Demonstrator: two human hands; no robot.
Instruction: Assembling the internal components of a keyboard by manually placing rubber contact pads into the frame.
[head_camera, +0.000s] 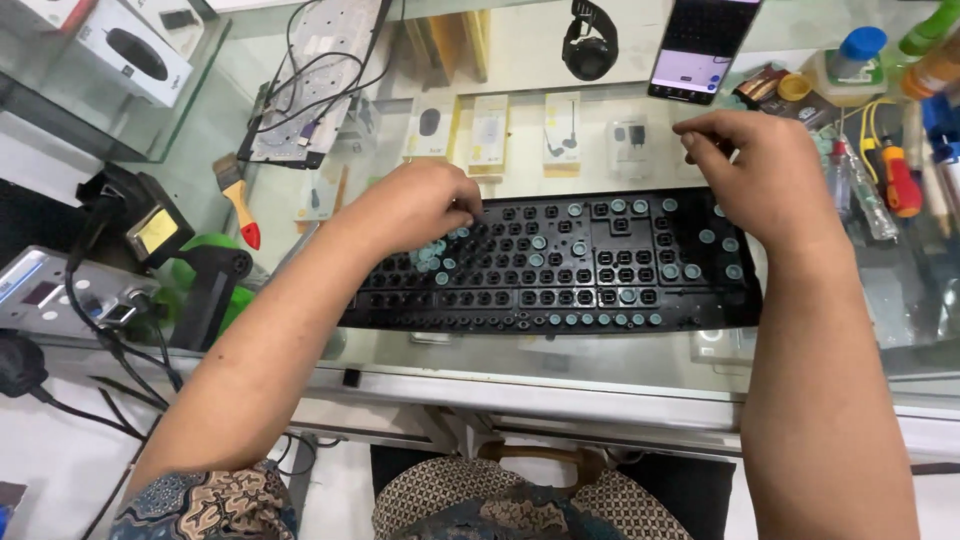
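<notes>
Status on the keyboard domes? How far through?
Roughly partway. Done: grey-green rubber domes sit in scattered sockets of the black keyboard frame, mostly at right and along the front row. In hand: left hand rests by a loose pile of domes; right hand pinches at the top right corner. Left: most middle sockets are bare.

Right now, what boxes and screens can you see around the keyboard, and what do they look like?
Phone: top middle-right, leaning upright, dark rectangle with a lit screen.
White box: top left under the glass, picture of a black mouse.
Small packets: a row under the glass behind the black keyboard, white and yellow cards with small black gadgets.
Grey machine: far left, small dark display.
</notes>
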